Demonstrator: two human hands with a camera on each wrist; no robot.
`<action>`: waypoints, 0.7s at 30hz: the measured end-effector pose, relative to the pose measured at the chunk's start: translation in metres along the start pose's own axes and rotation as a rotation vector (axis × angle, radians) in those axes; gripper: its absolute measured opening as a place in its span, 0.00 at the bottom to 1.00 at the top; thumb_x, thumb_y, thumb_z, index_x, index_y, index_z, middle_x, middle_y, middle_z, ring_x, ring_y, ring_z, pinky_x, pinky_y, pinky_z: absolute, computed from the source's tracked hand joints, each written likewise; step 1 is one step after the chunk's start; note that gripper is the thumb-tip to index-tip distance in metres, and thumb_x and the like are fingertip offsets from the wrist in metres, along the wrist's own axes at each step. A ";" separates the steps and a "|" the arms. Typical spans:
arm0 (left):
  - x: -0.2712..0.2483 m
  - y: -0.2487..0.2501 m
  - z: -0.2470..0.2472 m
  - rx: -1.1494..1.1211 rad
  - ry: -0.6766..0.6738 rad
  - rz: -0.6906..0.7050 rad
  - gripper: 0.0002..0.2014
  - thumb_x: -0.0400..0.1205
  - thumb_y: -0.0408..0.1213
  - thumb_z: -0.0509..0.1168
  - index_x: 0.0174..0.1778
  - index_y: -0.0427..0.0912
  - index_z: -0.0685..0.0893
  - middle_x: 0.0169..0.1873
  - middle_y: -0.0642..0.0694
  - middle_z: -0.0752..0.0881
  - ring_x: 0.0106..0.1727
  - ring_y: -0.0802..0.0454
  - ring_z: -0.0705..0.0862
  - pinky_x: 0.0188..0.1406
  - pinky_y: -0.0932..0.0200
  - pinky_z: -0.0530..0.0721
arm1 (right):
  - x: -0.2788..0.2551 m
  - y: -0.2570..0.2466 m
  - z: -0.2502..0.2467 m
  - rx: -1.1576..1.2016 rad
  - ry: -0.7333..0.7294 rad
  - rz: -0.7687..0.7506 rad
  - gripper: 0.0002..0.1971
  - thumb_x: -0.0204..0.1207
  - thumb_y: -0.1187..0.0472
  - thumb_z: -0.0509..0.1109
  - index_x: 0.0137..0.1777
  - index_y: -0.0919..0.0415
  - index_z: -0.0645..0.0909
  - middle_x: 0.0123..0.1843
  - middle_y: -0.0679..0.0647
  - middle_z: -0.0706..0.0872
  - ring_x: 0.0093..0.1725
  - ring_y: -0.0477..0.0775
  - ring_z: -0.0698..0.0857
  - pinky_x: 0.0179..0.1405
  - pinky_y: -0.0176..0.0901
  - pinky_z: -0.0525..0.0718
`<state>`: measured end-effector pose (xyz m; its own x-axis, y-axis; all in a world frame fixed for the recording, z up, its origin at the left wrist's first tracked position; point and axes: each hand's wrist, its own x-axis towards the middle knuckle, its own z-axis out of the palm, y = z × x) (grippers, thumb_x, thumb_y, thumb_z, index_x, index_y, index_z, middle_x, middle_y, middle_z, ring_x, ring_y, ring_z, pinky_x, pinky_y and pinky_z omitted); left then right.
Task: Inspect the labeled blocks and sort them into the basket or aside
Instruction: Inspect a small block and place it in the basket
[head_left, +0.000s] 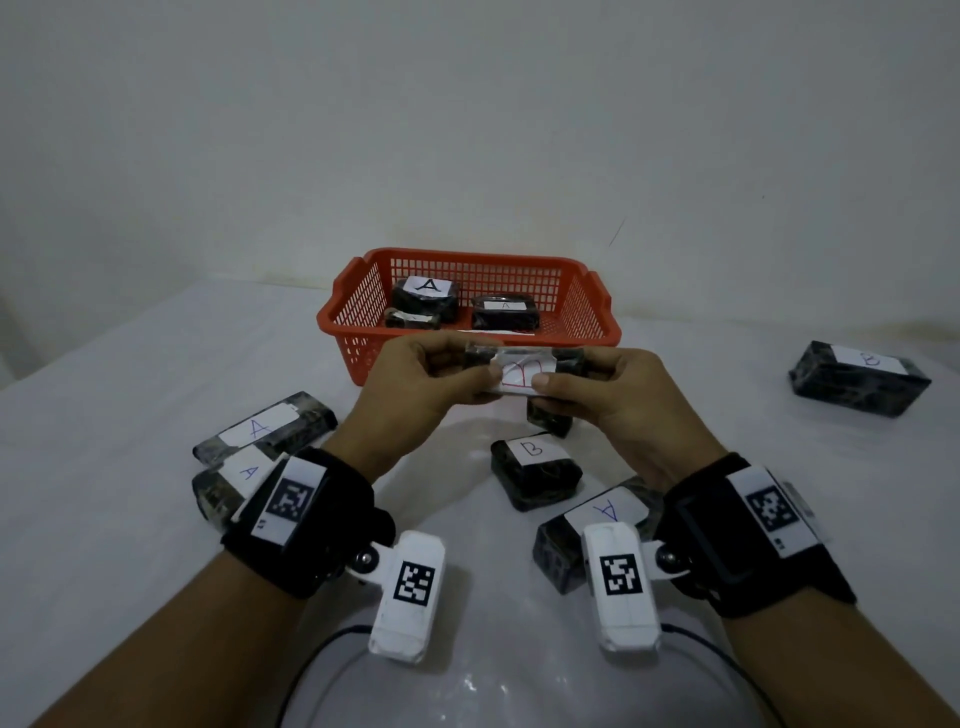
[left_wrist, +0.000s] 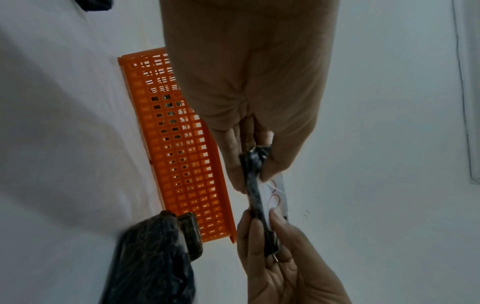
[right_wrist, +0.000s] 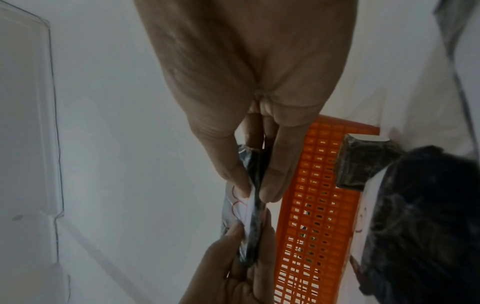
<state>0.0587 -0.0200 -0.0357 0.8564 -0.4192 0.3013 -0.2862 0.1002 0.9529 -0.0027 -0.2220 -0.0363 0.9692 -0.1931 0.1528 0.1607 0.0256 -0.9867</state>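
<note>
Holding one labelled block (head_left: 524, 366) up between both hands, just in front of the orange basket (head_left: 358, 306) and above the desk (head_left: 130, 364). Left hand (head_left: 415, 382) pinches one end, thumb on the near face and fingers behind; right hand (head_left: 618, 387) pinches the other end the same way, its thumb resting on the white label. The label carries a red handwritten mark that reads as a B, turned sideways.

Handling, judged: both wrist views show the block edge-on as a thin dark slab in glossy, crinkled wrap. Probably light, stiff enough to stay straight between two end pinches, and the wrap looks slippery. The paper label lifts slightly at its edge, so it is a poor place to press hard. Better purchase is on the short wrapped ends, or across the flat faces clear of the label.

Basket holds wrapped blocks; the two with readable labels show A. A block marked B (head_left: 860, 376) lies well apart at right. So a B likely goes aside, not into the basket.

Other blocks lie on the desk near the wrists: two marked A at left (head_left: 260, 428), one B (head_left: 535, 467) and one A (head_left: 597, 519) below the hands.
</note>
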 end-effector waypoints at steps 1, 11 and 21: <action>0.000 0.000 -0.001 0.008 0.008 0.004 0.12 0.80 0.24 0.72 0.60 0.32 0.88 0.53 0.39 0.94 0.53 0.45 0.94 0.52 0.54 0.93 | 0.000 0.000 0.000 -0.004 -0.012 0.000 0.14 0.76 0.71 0.79 0.62 0.69 0.89 0.55 0.59 0.96 0.54 0.60 0.96 0.55 0.47 0.94; 0.000 0.000 -0.001 0.100 0.053 0.130 0.13 0.79 0.24 0.73 0.53 0.45 0.89 0.51 0.49 0.93 0.55 0.56 0.93 0.51 0.65 0.89 | 0.001 -0.003 0.000 -0.010 -0.089 -0.016 0.23 0.69 0.56 0.83 0.63 0.64 0.90 0.60 0.61 0.94 0.61 0.62 0.94 0.63 0.54 0.91; -0.001 -0.002 0.002 0.062 -0.070 0.053 0.19 0.78 0.36 0.75 0.65 0.38 0.87 0.58 0.45 0.92 0.60 0.51 0.91 0.60 0.55 0.90 | 0.002 -0.005 -0.004 0.122 -0.014 -0.030 0.16 0.77 0.68 0.77 0.62 0.78 0.86 0.60 0.70 0.93 0.60 0.64 0.94 0.60 0.46 0.93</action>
<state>0.0574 -0.0221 -0.0374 0.8078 -0.4771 0.3462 -0.3582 0.0692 0.9311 -0.0027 -0.2259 -0.0318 0.9660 -0.1816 0.1838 0.2103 0.1393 -0.9677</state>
